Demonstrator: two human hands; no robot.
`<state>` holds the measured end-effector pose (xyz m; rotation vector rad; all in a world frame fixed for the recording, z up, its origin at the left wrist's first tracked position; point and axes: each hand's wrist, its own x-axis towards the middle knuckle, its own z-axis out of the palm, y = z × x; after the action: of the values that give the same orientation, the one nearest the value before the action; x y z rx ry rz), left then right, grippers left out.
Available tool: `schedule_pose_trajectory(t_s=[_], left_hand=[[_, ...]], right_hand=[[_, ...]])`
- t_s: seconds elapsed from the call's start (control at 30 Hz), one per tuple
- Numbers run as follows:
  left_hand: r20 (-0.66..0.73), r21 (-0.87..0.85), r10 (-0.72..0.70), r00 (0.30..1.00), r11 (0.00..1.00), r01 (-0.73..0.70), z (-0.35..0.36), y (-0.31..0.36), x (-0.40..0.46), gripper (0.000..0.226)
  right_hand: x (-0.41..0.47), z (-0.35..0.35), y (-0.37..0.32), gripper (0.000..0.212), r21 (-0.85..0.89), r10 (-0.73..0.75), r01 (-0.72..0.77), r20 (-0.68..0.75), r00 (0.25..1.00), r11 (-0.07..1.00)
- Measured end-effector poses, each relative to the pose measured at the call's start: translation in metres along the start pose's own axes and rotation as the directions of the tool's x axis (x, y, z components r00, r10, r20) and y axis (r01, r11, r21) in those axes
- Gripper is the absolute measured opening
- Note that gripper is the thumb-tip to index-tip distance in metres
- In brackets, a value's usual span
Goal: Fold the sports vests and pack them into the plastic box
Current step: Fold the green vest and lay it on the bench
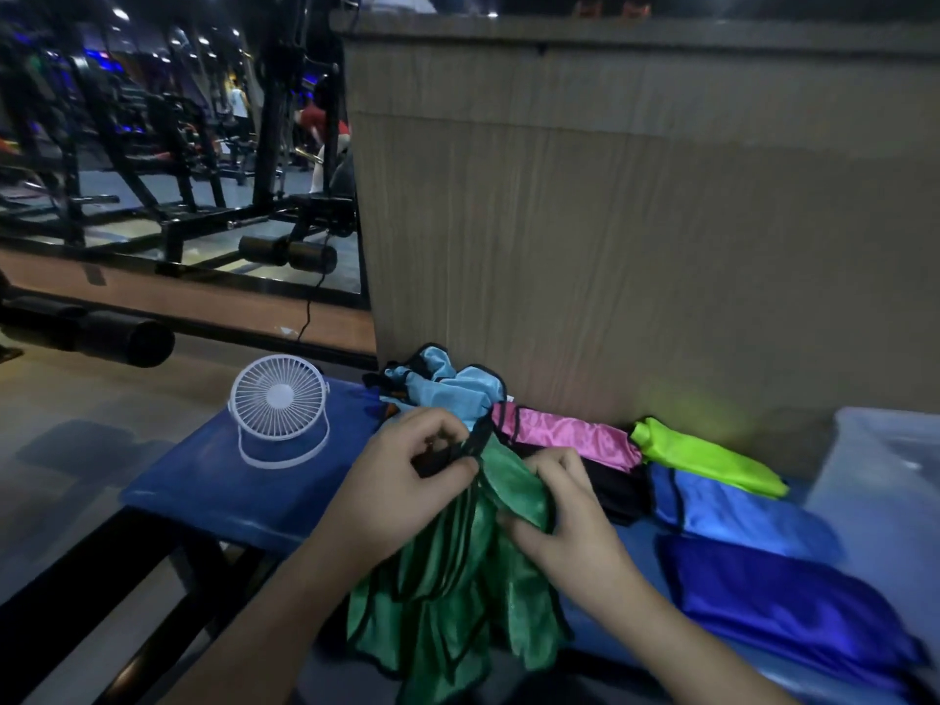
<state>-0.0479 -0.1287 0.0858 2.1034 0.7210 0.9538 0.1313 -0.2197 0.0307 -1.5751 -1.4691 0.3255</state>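
Blue bench (213, 493): fan (278, 399), perhaps-folded vests (732, 521).

Both hands grip a green vest (458, 597)
Left hand (402, 480) pinches its black trim; right hand (559, 516) clutches the cloth.

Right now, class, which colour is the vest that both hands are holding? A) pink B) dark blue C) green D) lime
C: the left hand and right hand both grip the green vest, while the other colours lie untouched on the bench.
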Motion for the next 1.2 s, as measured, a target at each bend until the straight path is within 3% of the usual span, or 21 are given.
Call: schedule_pose_trajectory(t_s=[0.13,0.23,0.33,0.43,0.63,0.9,1.03,1.2], left_hand=[[0.023,-0.124,-0.024,0.999,0.992,0.027,0.004,0.018,0.0,0.012],[0.028,-0.171,-0.024,0.999,0.985,0.028,0.008,0.029,0.004,0.014],[0.071,-0.241,-0.019,0.997,0.97,0.035,0.01,0.039,0.006,0.012],[0.104,-0.256,-0.031,0.994,0.965,0.057,0.011,0.046,0.007,0.01],[0.119,-0.195,-0.078,0.99,0.976,0.1,0.013,0.048,0.013,0.013],[0.06,0.02,0.057,0.997,0.998,-0.059,0.013,0.062,0.024,0.009],[0.164,-0.163,0.049,0.985,0.986,-0.022,0.015,0.071,0.035,0.013],[0.195,-0.258,0.049,0.98,0.966,0.003,0.015,0.078,0.039,0.016]], right_hand=[[-0.012,-0.027,-0.023,0.016,0.188,0.066,-0.072,0.037,0.997,0.979],[-0.016,-0.043,-0.039,0.034,0.298,0.068,-0.102,0.122,0.99,0.949],[-0.016,-0.052,-0.055,0.049,0.523,0.115,-0.215,0.218,0.969,0.825],[-0.011,-0.059,-0.062,0.037,0.608,0.129,-0.194,0.149,0.98,0.77],[-0.004,-0.069,-0.064,0.03,0.602,0.148,-0.172,0.09,0.985,0.78],[0.0,-0.079,-0.063,0.026,0.639,0.176,-0.143,0.012,0.984,0.756],[0.005,-0.088,-0.071,0.026,0.663,0.167,-0.12,-0.007,0.986,0.739],[0.015,-0.102,-0.079,0.019,0.505,0.071,-0.01,-0.102,0.992,0.863]])
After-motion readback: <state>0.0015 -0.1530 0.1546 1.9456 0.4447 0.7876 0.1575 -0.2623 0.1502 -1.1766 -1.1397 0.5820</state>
